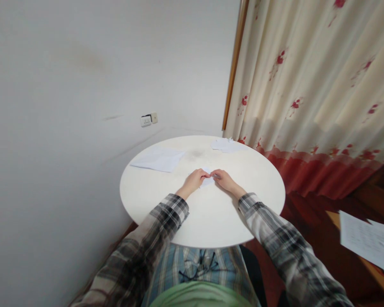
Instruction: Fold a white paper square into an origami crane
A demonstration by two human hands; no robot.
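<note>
A small piece of white paper point(207, 182) lies on the round white table point(208, 217), between my two hands. My left hand point(196, 179) pinches its upper part from the left, with thumb and fingertips together. From the right, my right hand point(223, 178) grips the same paper, its fingers curled in. The fingertips of both hands nearly meet at the paper's middle. Part of the paper is hidden beneath the fingers, so its folds cannot be made out.
A stack of white sheets point(158, 159) rests at the table's left. More paper pieces point(225, 145) lie at its far edge. A wall socket point(145, 121) is behind, a flowered curtain point(291, 94) at right. Printed sheets point(368, 238) lie on a wooden surface lower right.
</note>
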